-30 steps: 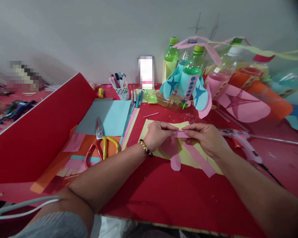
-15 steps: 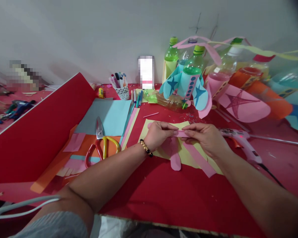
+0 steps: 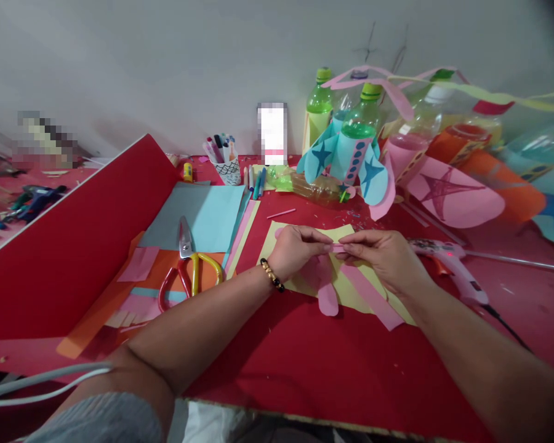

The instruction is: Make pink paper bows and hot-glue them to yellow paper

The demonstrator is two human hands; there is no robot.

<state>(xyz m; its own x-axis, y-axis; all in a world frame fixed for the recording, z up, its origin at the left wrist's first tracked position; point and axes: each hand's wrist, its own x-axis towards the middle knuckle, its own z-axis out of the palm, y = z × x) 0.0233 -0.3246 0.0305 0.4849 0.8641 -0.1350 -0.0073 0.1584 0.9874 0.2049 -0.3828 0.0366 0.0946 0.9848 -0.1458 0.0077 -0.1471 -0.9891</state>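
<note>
Still pinching: my left hand [image 3: 297,251] and right hand [image 3: 381,258], fingertips pressed on pink paper strip [image 3: 337,248], over yellow card [image 3: 351,289]. Gap between hands slightly narrower. Scissors [image 3: 189,271] lie left.

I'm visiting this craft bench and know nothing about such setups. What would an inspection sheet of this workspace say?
Surface: red-covered table.
Job's things: pink paper strip, pinched between both hands, above a yellow paper sheet.
Clutter: scissors with red and yellow handles, pen cup, plastic bottle with blue paper stars.
Grippers: none; left hand, wearing a beaded bracelet, and right hand both pinch the strip.
Cables: dark cord from a pink glue gun; pale cables at lower left.
Surroundings: pale wall, tilted red board.
</note>
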